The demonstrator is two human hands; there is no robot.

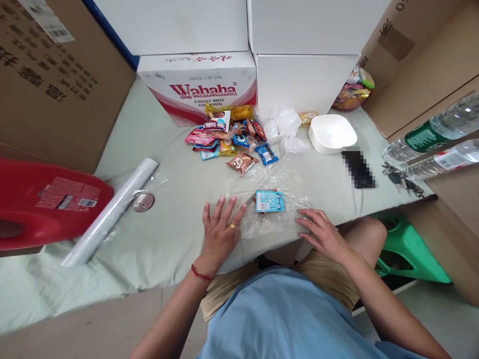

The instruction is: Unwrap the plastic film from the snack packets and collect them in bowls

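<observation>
Head view: a blue packet (270, 201) lies flat on a spread sheet of clear film (295, 192), near the front edge of the desk (175, 224). Brown edges show beneath the packet; what they belong to cannot be determined.

The step in hand is judged to be positioning the film around the packet. A next move with the film would call for fingertips under its thin edges, lifting without dragging the packet.

The left hand (222, 232) is palm down, fingers extended and parted, at the film's left side; it grips nothing visible. The right hand (322, 234) is loosely open at the film's right side, fingers parted and slightly bent, pointing inward. No object is seen in its hold; its thumb is not clearly visible. Both forearms come in from the near side, angled toward the packet.

Beyond the film lies a heap of snack packets (243, 163), with a white bowl (333, 144) farther right. A white roll (112, 209) lies to the left.
</observation>
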